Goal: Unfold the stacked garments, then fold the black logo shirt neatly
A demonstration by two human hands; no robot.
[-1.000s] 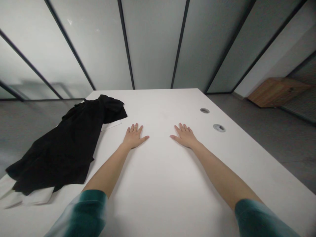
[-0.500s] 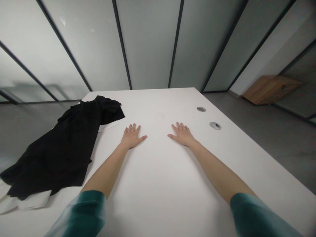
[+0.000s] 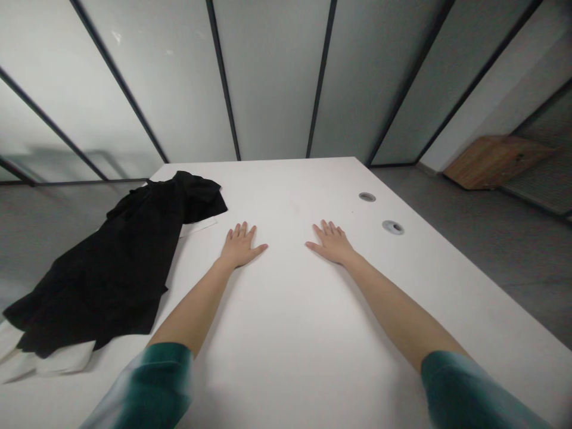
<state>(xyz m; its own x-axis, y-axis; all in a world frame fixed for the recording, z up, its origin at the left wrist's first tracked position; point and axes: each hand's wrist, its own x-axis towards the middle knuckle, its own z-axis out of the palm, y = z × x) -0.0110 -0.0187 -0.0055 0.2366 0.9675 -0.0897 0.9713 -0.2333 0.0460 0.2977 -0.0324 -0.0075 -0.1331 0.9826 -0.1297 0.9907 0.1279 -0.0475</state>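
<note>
My left hand (image 3: 239,246) lies palm down on the white table (image 3: 277,322), its fingers spread and nothing in it. Level with it, my right hand (image 3: 333,243) rests flat on the same surface, fingers apart, holding nothing. A gap of bare tabletop separates the two thumbs. To the left of my left hand spreads a black cloth garment (image 3: 120,262), rumpled at its far end; its exact kind cannot be made out. White sheets (image 3: 67,357) stick out from under its near end, and another white sheet (image 3: 199,227) shows by its far right side.
Two round cable grommets (image 3: 393,227) are set in the tabletop beyond my right hand, near the right edge. Frosted glass panels (image 3: 272,77) with dark frames stand behind the table. A wooden cabinet (image 3: 496,161) is on the floor at the far right.
The view has shifted very slightly. Both hands stay flat in the same places on the table, and the black garment has not moved.
</note>
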